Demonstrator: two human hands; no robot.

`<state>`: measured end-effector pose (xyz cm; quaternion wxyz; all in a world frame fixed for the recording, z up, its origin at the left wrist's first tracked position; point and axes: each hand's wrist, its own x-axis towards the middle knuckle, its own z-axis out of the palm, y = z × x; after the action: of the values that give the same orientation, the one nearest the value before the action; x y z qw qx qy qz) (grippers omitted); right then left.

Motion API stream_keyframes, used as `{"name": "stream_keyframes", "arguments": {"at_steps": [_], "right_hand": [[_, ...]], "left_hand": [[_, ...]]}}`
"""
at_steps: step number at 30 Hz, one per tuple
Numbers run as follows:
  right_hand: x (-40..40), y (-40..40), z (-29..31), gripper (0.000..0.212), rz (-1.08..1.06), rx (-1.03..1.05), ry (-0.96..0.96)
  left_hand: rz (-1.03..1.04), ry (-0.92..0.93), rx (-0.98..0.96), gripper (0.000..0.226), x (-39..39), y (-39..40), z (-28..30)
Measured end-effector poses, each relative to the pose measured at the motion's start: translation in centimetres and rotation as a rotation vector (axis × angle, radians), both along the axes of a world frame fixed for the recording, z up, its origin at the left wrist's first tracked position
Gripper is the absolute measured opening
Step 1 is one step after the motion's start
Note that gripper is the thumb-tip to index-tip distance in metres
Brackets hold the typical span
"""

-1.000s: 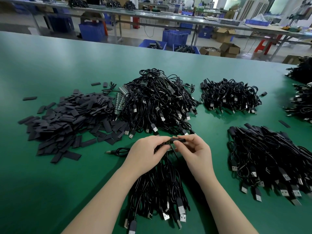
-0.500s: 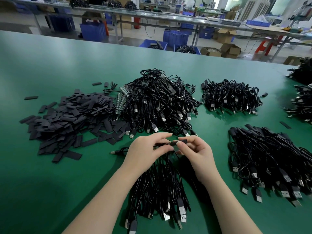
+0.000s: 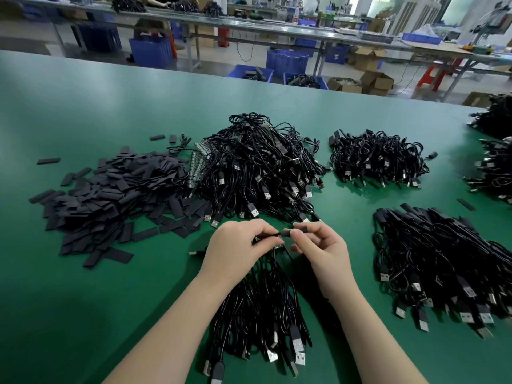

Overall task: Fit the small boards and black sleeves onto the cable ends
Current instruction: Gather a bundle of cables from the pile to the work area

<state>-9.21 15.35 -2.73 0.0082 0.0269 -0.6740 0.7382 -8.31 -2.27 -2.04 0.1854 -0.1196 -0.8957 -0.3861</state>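
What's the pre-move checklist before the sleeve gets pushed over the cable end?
1. Left hand grips cable end: ok.
2. Right hand pinches black sleeve: ok.
3. Sleeve lined up with the cable end: cannot tell, fingers cover it.
4. Small board fitted on this end: cannot tell, mostly hidden.
5. Spare sleeve pile on the left of the table: ok.
6. Cable bundle lies under the wrists: ok.

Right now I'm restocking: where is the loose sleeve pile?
The sleeve pile lies on the green table's left side, beside the biggest cable heap.
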Motion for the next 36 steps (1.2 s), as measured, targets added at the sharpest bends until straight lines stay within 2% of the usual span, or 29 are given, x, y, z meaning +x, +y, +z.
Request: {"name": "stream_keyframes", "arguments": {"at_steps": [8,12,25,32,36], "right_hand": [[-0.13,-0.23,-0.28,0.012,-0.057,-0.001,-0.019],[-0.1,-0.4,-0.41,0.019,-0.091,-0.036,-0.007],[-0.01,-0.49,-0.5,0.013,-0.056,-0.006,-0.006],[-0.05,-0.36,-0.44,0.01,-0.007,0.026,0.003],[0.04,-0.39,-0.34,0.015,0.001,0.018,0.013]], "left_hand": [[0.037,0.107,-0.023,0.012,0.45,0.69,0.11],[0.009,0.101,-0.042,0.011,0.43,0.94,0.15],[0.027,0.099,-0.035,0.013,0.47,0.87,0.03],[0.041,0.104,0.009,0.014,0.5,0.75,-0.08],[0.052,0.024,0.161,0.017,0.4,0.79,-0.33]]}}
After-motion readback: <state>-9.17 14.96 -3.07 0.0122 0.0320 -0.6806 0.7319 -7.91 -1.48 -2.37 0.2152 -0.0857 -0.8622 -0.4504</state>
